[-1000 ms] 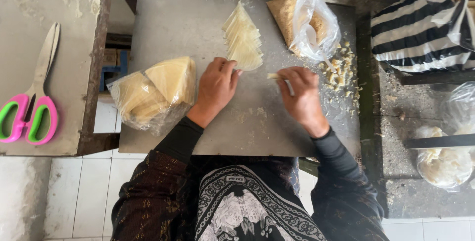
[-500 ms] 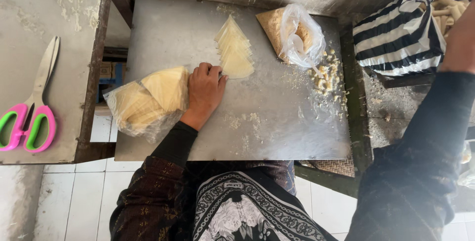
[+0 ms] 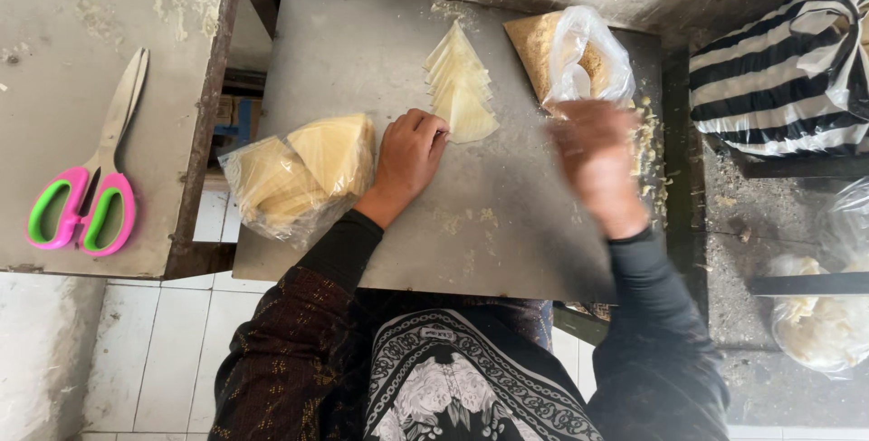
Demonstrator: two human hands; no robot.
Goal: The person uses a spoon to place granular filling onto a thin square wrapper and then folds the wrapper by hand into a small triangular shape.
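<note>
Head view, looking straight down. Grey metal board (image 3: 362, 52) across the middle, scratched, with crumbs near its near edge.

Left hand (image 3: 409, 153) resting knuckles-up on the board, fingers curled under; fingertips touching the near corner of a fanned stack of pale triangular wrappers (image 3: 460, 86). Nothing seen clamped inside the hand; loosely closed against the stack rather than holding it. Stack lying flat, points toward the far edge, centre-far on the board.

Right hand (image 3: 593, 156) blurred, above the right part of the board, just near of a clear plastic bag (image 3: 584, 61). Grip not readable through the blur; cannot tell whether open or closed, nor whether anything held. Bag lying partly over a tan wedge of filling (image 3: 534, 43) at the far right corner. Scattered pale scraps (image 3: 647, 138) along the right edge, beside the hand.

Left of the left wrist: a clear bag of yellow triangular pieces (image 3: 294, 174), overhanging the board's left edge. Well apart, on the grey table (image 3: 63, 61) at far left: scissors with pink-and-green handles (image 3: 86, 196), blades pointing far.

Right side: striped black-and-white cloth bundle (image 3: 783, 70); nearer, a clear bag of whitish lumps (image 3: 819, 323).
</note>
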